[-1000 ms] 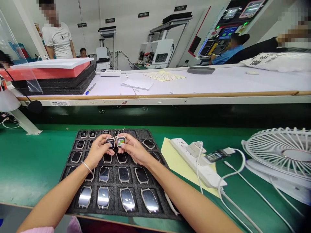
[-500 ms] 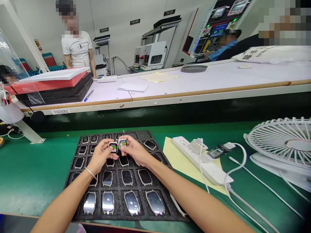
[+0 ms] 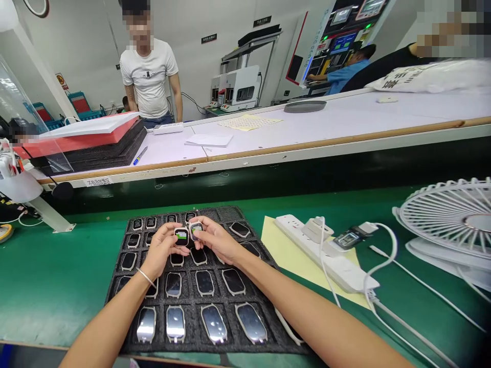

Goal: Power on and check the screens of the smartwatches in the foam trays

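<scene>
Near the front edge of the bench [image 3: 69,276], the foam tray [image 3: 194,321] likely keeps its watches [image 3: 175,323] apart. Above its far rows, the left hand [image 3: 163,250] pinches one watch [image 3: 181,235] and the right hand [image 3: 220,243] a second watch [image 3: 195,226], likely angled for viewing. Bench shows leftward; the power strip [image 3: 345,271] limits room rightward, the shelf [image 3: 264,140] behind.

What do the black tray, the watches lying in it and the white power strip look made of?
Tray: probably foam, matte, judging by its speckled, grainy surface. Watches: glossy dark faces, perhaps glass, given the bright reflections; the pale frames could be metal or plastic. Power strip: likely hard plastic, with a smooth, evenly white casing.
</scene>
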`<action>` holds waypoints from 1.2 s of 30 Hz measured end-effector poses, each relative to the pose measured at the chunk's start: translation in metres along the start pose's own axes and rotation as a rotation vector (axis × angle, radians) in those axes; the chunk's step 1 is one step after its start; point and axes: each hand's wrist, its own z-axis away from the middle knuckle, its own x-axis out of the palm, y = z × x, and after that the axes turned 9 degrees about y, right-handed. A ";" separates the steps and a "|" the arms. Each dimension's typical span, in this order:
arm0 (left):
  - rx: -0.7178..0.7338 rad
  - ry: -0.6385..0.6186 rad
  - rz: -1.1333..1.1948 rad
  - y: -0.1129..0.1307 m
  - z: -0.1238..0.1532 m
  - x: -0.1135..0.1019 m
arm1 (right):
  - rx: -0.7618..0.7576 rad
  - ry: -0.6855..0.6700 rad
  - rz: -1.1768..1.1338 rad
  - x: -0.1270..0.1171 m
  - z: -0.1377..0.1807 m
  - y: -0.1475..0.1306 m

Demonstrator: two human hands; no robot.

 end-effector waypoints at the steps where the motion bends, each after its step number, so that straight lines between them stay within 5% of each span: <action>1: 0.000 -0.003 -0.007 0.000 0.000 0.000 | -0.003 -0.002 0.005 0.000 0.000 0.000; 36: 0.024 -0.032 0.101 -0.014 -0.003 -0.001 | 0.061 0.004 0.090 -0.005 0.007 0.003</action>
